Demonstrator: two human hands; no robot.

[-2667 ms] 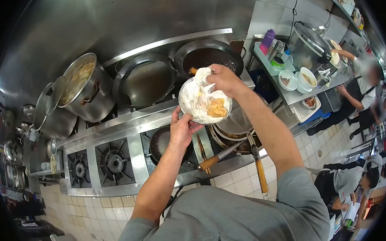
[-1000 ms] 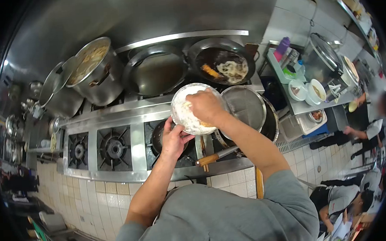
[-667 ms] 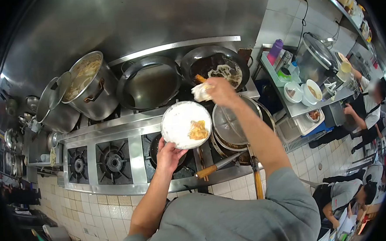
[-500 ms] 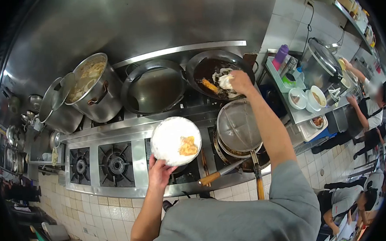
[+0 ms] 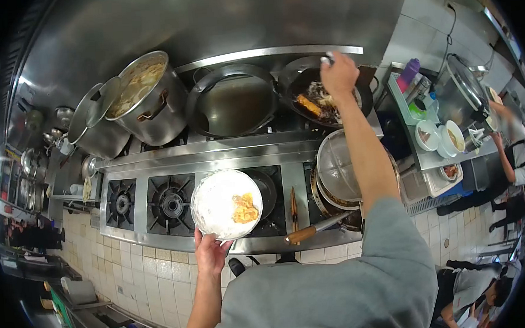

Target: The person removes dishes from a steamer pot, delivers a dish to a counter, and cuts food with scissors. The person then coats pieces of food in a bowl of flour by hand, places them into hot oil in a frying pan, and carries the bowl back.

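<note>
My left hand (image 5: 211,254) grips the rim of a round bowl (image 5: 199,221) from below, over the front burners. White powder (image 5: 217,202) coats the bowl's inside, with a yellow-orange coated food piece (image 5: 244,208) at its right. My right hand (image 5: 339,75), fingers curled, is above the far side of the right wok (image 5: 291,79). A small grey-and-dark object (image 5: 327,58) shows at its fingertips; I cannot make out what it is. In the wok's dark oil lie a golden fried piece (image 5: 309,105) and paler bits, partly hidden by my forearm.
A second wok (image 5: 231,103) of oil and tall stockpots (image 5: 146,102) stand along the back. Near my right arm are a round mesh strainer (image 5: 337,166), a wooden-handled tool (image 5: 316,227) and tongs (image 5: 294,213). Bowls (image 5: 451,139) sit on the right counter; co-workers stand beyond.
My right hand has risen from the wok's oil toward its back edge; the white-coated piece it held low is no longer seen in it. The bowl has moved slightly left and nearer.
</note>
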